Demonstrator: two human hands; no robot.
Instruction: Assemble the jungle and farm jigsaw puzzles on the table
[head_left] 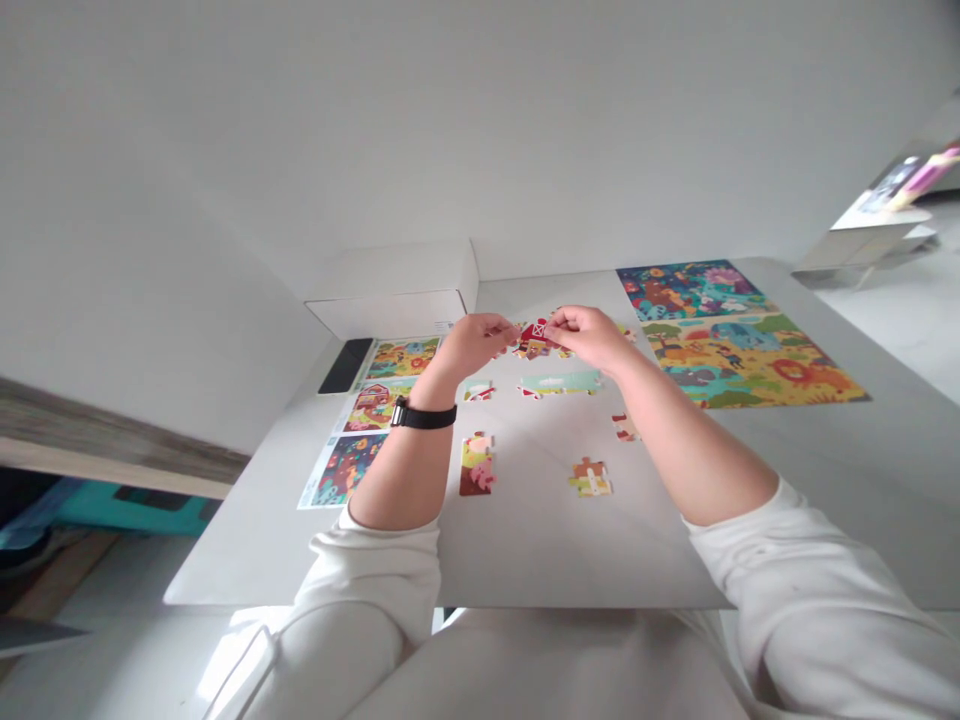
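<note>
My left fingers and my right fingers are pinched shut, close together, on a little clump of puzzle pieces with a red barn on it. They hold it up in the air over the counter. I can't tell just which piece each finger has, because my fingers cover the edges. I think I am joining the barn pieces, so now I need to line up a bump with a gap and push it in gently. The pieces look like thin, stiff cardboard with bright colors and wiggly, round edges. Just below my hands lies a long green strip of pieces, with a small red and white piece near it. Closer to me are a piece with a pink pig and a yellow and orange piece. Another small piece sits off to the right. A black watch wraps my left wrist, and my soft white sleeves are rolled up. To the left lie picture cards, a black phone, and a white box. To the right lies a big, bright animal puzzle.
</note>
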